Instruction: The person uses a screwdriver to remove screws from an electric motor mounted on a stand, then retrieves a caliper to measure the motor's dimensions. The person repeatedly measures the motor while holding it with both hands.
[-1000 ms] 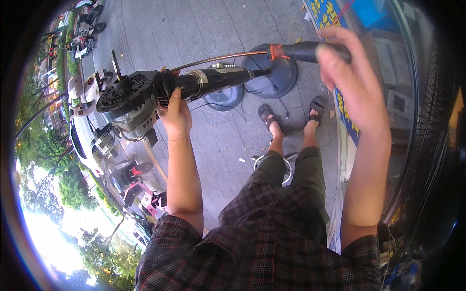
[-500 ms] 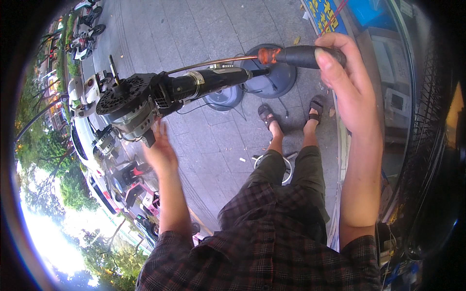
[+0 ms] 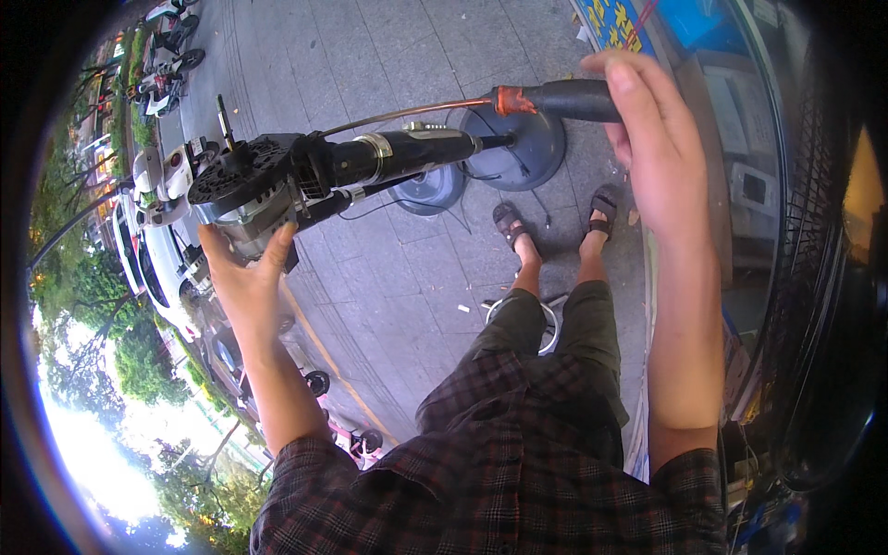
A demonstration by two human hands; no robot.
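Note:
A fan motor (image 3: 254, 222) in a black and metal housing, with a thin shaft standing up, sits at the end of a black pole (image 3: 407, 155). My left hand (image 3: 245, 277) cups the motor from below, thumb on one side and fingers on the other. A long screwdriver (image 3: 569, 100) with a black handle, orange collar and copper-coloured shank reaches from the right to the motor housing. My right hand (image 3: 661, 139) is around the handle's rear end, its upper fingers fairly straight and lower ones partly hidden. The screwdriver's tip is hidden at the housing.
Round grey bases (image 3: 532, 162) stand on the paved ground beyond the pole, with cables beside them. A glass case (image 3: 735, 120) runs along the right. Parked scooters (image 3: 166, 79) and white cars (image 3: 148, 264) line the left. A white-ringed stool (image 3: 552, 328) is by my legs.
My left hand has shifted left and now grips the motor from below. My right hand has slid back and loosened toward the handle's end; the handle has moved slightly.

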